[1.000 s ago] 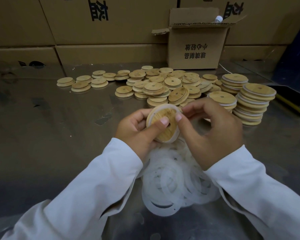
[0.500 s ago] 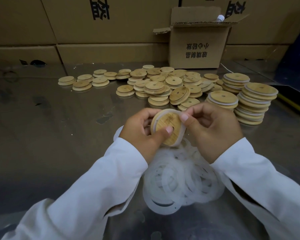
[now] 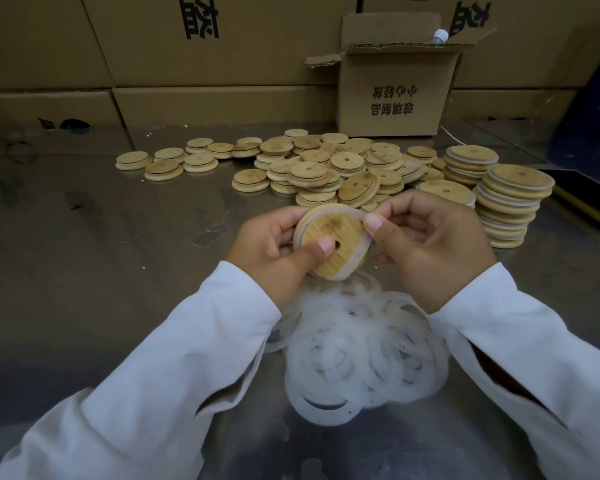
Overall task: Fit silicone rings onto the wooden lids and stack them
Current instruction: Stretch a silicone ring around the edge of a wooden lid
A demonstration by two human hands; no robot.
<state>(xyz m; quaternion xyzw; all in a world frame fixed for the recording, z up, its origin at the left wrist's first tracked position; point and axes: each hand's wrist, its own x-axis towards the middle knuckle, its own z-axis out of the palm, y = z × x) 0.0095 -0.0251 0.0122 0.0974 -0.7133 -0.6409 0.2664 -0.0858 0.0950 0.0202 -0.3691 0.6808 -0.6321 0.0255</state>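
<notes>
Lid [image 3: 333, 242] held above the loose ring pile [image 3: 357, 351], which lies nearest on the tabletop [image 3: 101, 237]. Left hand [image 3: 274, 251] grip closed on the lid, thumb pressed by its centre hole; right hand [image 3: 430, 244] grip pinching the silicone ring [image 3: 360, 218] at the lid's right rim. Lid judged stiff, light, best held by edge and face; ring judged soft, stretchy, best worked round the rim. Disc is tilted, face toward the camera; no long axis. Beyond the lid: bare lids [image 3: 312, 168] scattered. Right of those: ringed stacks [image 3: 510, 202]. Farthest: open carton [image 3: 395, 81].
</notes>
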